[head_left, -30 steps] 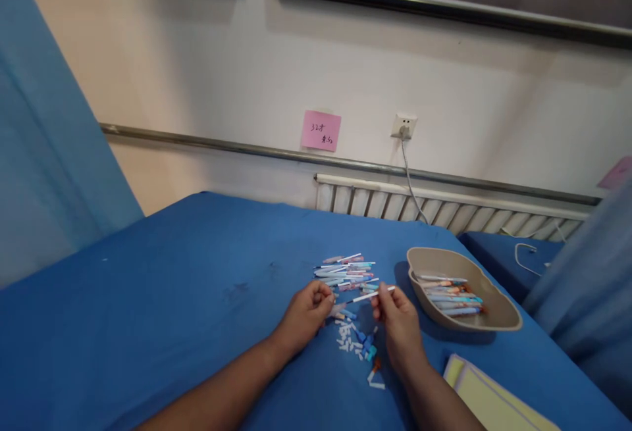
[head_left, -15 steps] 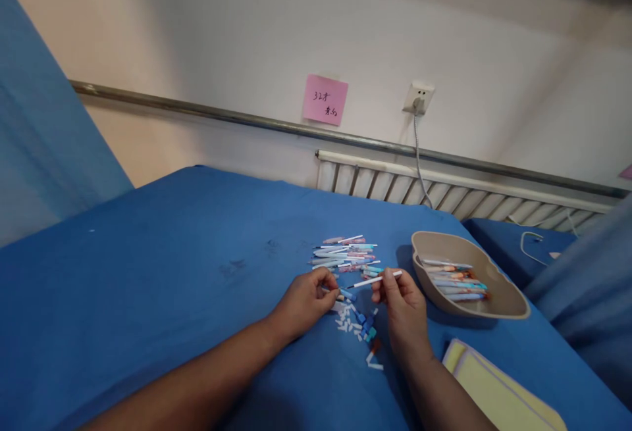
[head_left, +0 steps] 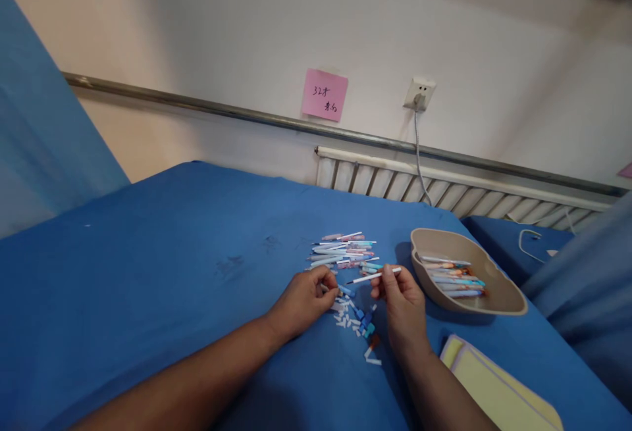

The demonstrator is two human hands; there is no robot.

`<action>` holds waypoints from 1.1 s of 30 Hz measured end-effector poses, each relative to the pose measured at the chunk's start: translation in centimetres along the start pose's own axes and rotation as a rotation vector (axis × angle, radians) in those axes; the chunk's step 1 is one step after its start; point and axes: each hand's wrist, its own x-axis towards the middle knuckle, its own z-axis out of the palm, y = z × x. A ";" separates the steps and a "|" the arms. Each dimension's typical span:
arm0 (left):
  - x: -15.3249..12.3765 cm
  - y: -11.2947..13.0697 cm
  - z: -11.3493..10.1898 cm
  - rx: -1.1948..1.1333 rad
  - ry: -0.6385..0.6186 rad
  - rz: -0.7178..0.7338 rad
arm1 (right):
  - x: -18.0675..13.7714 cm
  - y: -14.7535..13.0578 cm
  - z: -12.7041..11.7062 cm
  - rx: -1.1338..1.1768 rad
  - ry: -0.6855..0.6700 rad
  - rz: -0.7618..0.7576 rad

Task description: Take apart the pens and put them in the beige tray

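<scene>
Between the thumb and fingers of my right hand (head_left: pixel 401 296) is a slim white pen refill (head_left: pixel 368 277), its dark tip pointing left. My left hand (head_left: pixel 309 299) is closed in a pinch just left of that tip; what sits in its fingers is mostly hidden. Beyond both hands lies a pile of pens and pen parts (head_left: pixel 340 253) in pale blue, pink and white. Small white pieces (head_left: pixel 345 316) are scattered below the hands, beside blue and teal caps (head_left: pixel 365 321) and a brown-orange piece (head_left: pixel 374 341).
At the right stands a beige basin (head_left: pixel 503 296) with several pens (head_left: pixel 457 281) inside. A folded yellow cloth (head_left: pixel 498 388) lies near my right forearm. Blue fabric (head_left: pixel 197 253) covers the table. Behind are a radiator (head_left: pixel 375 177), a metal rail (head_left: pixel 222 112) and a plugged socket (head_left: pixel 419 94).
The view has shifted slightly. Both hands keep nearly the same pose, and the refill stays in my right hand.
</scene>
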 end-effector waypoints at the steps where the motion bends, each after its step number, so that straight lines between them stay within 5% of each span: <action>1: 0.0 0.0 0.0 -0.002 0.001 0.000 | 0.0 0.0 0.0 0.000 0.004 -0.003; 15: -0.1 0.0 0.1 -0.039 0.009 -0.009 | -0.2 0.0 0.4 -0.016 -0.070 0.031; 27: -0.2 0.0 -0.2 -0.094 0.137 0.052 | 0.1 0.7 0.6 0.391 -0.138 0.418; 33: -0.2 0.1 -0.1 -0.197 0.090 0.042 | 0.2 1.0 0.3 0.501 -0.137 0.509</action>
